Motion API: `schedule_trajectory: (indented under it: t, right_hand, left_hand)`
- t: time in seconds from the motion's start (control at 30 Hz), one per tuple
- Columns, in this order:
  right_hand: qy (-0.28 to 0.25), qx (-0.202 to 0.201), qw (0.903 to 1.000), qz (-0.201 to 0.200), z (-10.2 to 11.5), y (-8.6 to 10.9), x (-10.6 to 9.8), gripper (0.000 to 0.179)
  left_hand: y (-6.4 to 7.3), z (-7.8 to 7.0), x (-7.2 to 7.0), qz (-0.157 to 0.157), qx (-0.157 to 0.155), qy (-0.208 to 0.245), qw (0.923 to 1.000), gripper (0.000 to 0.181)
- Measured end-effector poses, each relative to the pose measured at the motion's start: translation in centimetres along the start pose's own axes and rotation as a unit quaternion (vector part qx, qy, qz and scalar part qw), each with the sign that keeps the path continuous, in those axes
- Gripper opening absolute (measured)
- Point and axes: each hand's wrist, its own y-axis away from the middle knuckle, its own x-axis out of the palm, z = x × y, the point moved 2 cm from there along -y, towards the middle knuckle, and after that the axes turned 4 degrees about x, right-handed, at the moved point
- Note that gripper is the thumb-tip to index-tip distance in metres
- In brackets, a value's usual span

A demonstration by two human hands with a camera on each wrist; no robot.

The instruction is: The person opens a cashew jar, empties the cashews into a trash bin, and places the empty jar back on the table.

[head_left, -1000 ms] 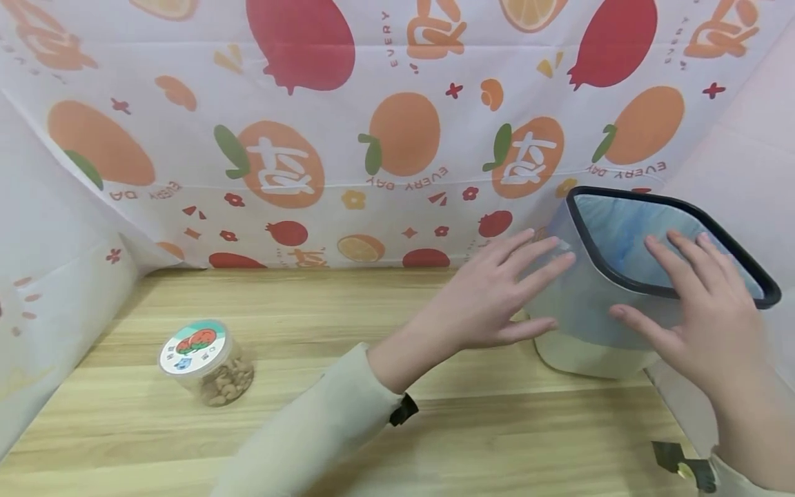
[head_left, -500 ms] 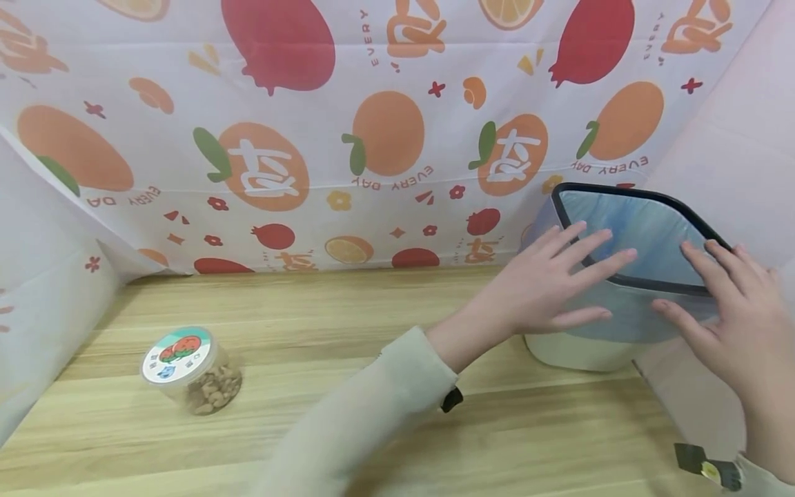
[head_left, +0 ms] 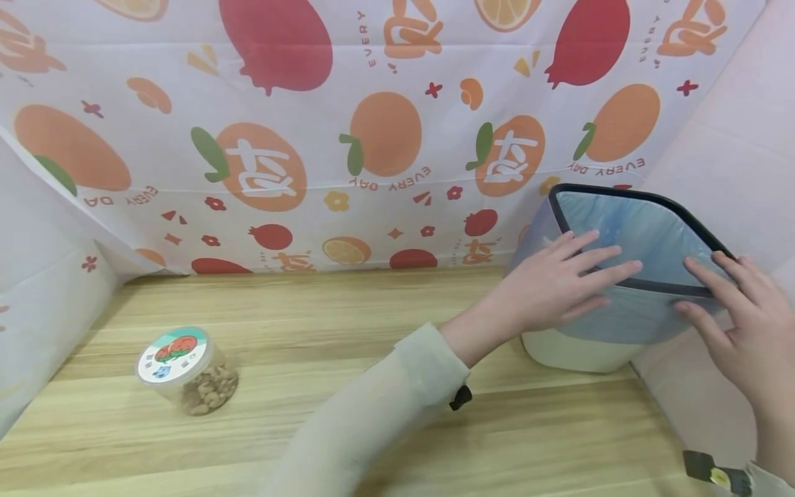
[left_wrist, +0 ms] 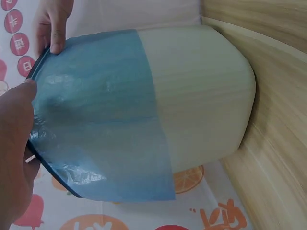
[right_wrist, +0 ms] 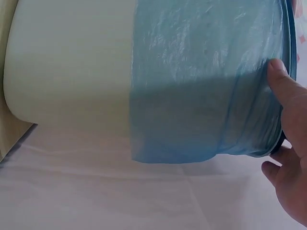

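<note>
A pale trash can (head_left: 577,352) stands at the right, its upper part wrapped in a translucent blue trash bag (left_wrist: 100,120) folded down over the outside. A black ring (head_left: 621,190) lines its mouth. My left hand (head_left: 546,283) lies at the near left of this ring, with fairly straight, spread fingers over the opening and the thumb low beside the bag. At the near right, my right hand (head_left: 745,324) holds the rim. Its thumb (right_wrist: 283,81) presses the bag from outside, while the fingers reach over the ring. The can's far side is partly hidden.
A clear lidded tub of cashew nuts (head_left: 192,376) sits at the left of the wooden table (head_left: 310,310). Fruit-printed cloth (head_left: 385,138) hangs behind, and a pale cloth wall (head_left: 745,138) rises close beside the can on the right.
Both hands have moved right and closer to the trash can's rim. My left thumb has come nearer its fingers. The whole head view has shifted slightly; the tub stays put.
</note>
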Motion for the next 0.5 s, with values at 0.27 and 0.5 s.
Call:
schedule_trajectory:
  t: [0.27,0.5]
  right_hand:
    - [-0.007,0.006,1.0000,0.001,0.13,-0.06,0.15,0.069]
    - [0.018,0.013,0.9997,0.004,0.97,-0.09,0.14,0.067]
  left_hand:
    - [-0.37,-0.06,-0.11,0.010,-0.011,0.002,0.9999,0.049]
    - [0.08,0.17,-0.65,0.052,-0.021,0.015,0.9983,0.049]
